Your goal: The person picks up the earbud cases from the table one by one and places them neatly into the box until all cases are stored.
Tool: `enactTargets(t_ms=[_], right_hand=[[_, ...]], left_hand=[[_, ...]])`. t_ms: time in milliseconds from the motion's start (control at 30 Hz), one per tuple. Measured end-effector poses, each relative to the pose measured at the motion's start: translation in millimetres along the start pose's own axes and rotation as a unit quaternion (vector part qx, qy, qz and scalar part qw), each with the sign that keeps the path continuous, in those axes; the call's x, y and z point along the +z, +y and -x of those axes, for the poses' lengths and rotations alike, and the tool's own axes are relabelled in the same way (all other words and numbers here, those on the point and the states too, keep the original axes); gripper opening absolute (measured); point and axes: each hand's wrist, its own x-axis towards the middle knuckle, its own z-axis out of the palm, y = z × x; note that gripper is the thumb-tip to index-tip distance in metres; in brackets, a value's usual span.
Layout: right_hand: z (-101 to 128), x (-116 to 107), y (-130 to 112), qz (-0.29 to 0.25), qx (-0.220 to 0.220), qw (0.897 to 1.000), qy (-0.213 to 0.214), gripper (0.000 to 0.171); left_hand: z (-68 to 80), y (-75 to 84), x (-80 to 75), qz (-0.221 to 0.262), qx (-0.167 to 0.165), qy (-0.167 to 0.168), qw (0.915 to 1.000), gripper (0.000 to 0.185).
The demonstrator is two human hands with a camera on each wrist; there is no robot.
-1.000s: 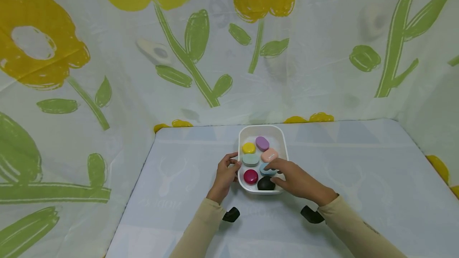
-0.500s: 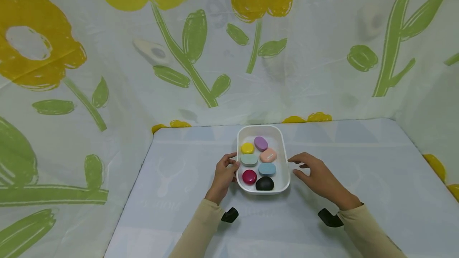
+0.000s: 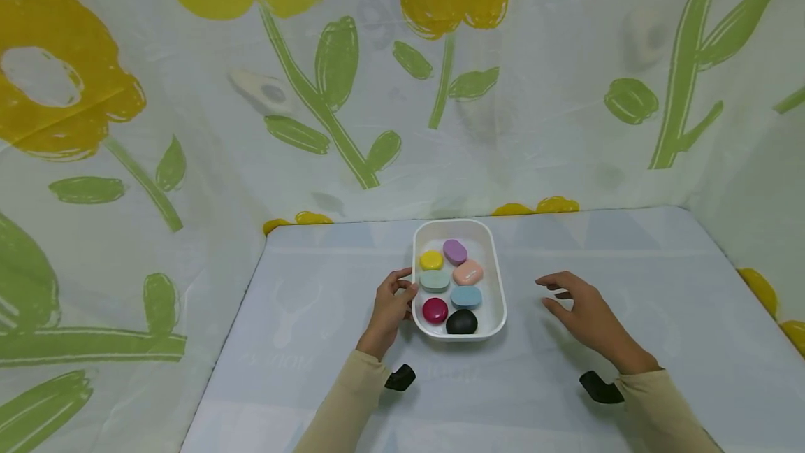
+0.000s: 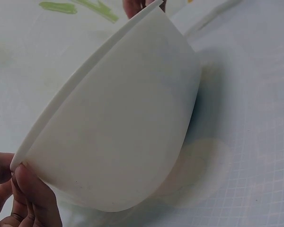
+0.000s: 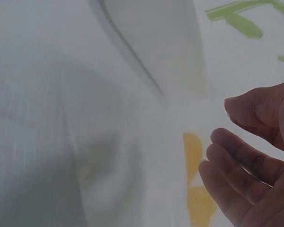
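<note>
Left hand (image 3: 391, 306) pinches the left rim of the white tray (image 3: 499, 278), mid-tabletop (image 3: 629, 257). Right hand (image 3: 581, 312) hovers right of the tray, fingers loose, holding nothing. Tray's long axis runs away from the person; left hand is nearer.

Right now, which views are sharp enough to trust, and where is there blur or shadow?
Head view: sharp, evenly lit, soft shadows under the tray and both hands. Left wrist view: the tray wall fills the frame, slightly soft. Right wrist view: blurred, the fingers out of focus.
</note>
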Motion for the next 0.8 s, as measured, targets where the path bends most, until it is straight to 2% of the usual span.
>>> enactTargets(t_ms=[200, 433, 800], right_hand=[[7.5, -0.9, 10.7, 0.016, 0.025, 1.000, 0.001, 0.038], [15.4, 0.8, 20.4, 0.012, 0.025, 1.000, 0.014, 0.038], [21.5, -0.7, 27.1, 0.022, 0.054, 0.998, 0.012, 0.040]], left_hand=[[-1.6, -1.3, -1.0, -0.001, -0.001, 0.001, 1.0000, 0.040], [-0.9, -2.7, -3.7, -0.004, 0.001, -0.002, 1.0000, 0.041], [3.5, -6.0, -7.5, -0.001, 0.000, 0.001, 1.0000, 0.042]])
